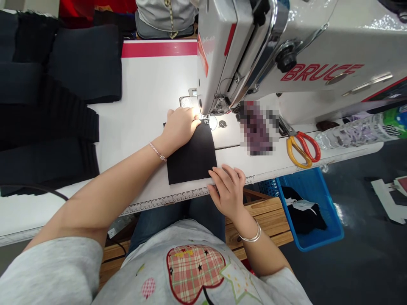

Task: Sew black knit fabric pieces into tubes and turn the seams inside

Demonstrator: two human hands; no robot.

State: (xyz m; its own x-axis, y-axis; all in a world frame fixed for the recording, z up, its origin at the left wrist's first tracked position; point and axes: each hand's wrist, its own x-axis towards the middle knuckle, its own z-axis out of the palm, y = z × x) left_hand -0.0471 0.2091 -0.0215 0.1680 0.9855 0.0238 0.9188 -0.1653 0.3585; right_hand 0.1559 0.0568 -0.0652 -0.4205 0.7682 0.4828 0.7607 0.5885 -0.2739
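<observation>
A flat piece of black fabric (191,156) lies on the white sewing table (144,91), its far end under the presser foot (206,121) of a white industrial sewing machine (280,55) lettered BRUCE. My left hand (179,127) presses on the fabric's far part, right next to the foot. Its fingertips reach the foot, and a thin bracelet circles that wrist. At the fabric's near right corner, my right hand (227,190) holds the edge with its fingertips, and a silver bangle sits on that wrist.
Stacks of folded black fabric (57,110) cover the table's left side. Red-and-yellow scissors (302,148) and a plastic bottle (352,133) lie at right, beside a pixelated patch (256,127). A blue basket (305,212) holding black cloth sits below the table. A seated person's back (165,17) shows beyond.
</observation>
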